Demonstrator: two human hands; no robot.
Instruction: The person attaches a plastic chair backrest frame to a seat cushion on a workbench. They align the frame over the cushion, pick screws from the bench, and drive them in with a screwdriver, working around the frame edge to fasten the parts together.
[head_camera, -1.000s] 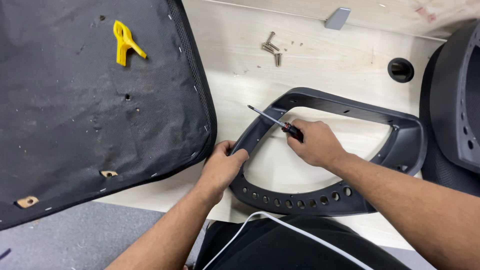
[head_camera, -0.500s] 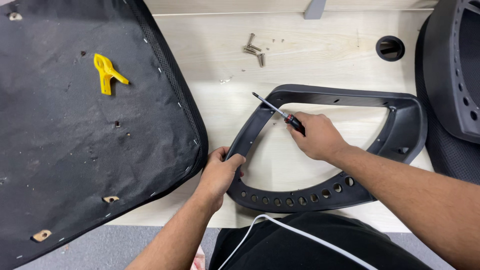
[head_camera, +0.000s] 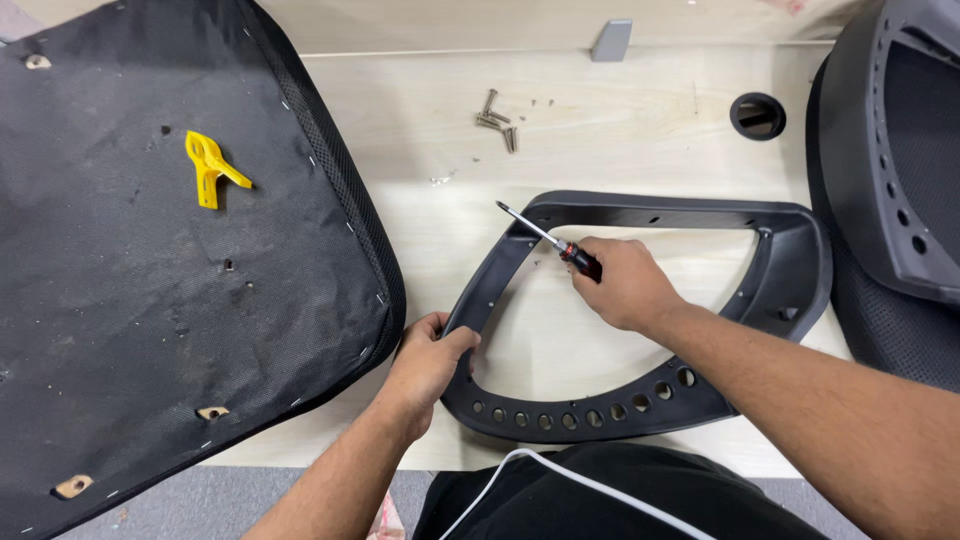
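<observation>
Left hand (head_camera: 425, 360) closed on left rim of black plastic frame (head_camera: 790, 290) — frame flat on worktop (head_camera: 620, 110), toward near edge. Right hand (head_camera: 625, 285) wrapped round screwdriver (head_camera: 548, 238), tip over frame's upper left corner. Loose screws (head_camera: 498, 120) near far edge — black seat cushion (head_camera: 150, 300) at left edge, yellow clamp (head_camera: 210, 168) atop.

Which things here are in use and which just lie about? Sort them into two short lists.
In use:
- black plastic frame, gripped by the left hand
- screwdriver, held in the right hand, tip at the frame's upper left corner

Lying about:
- loose screws
- yellow clamp on the black seat cushion
- black chair back at right
- white cable
</observation>
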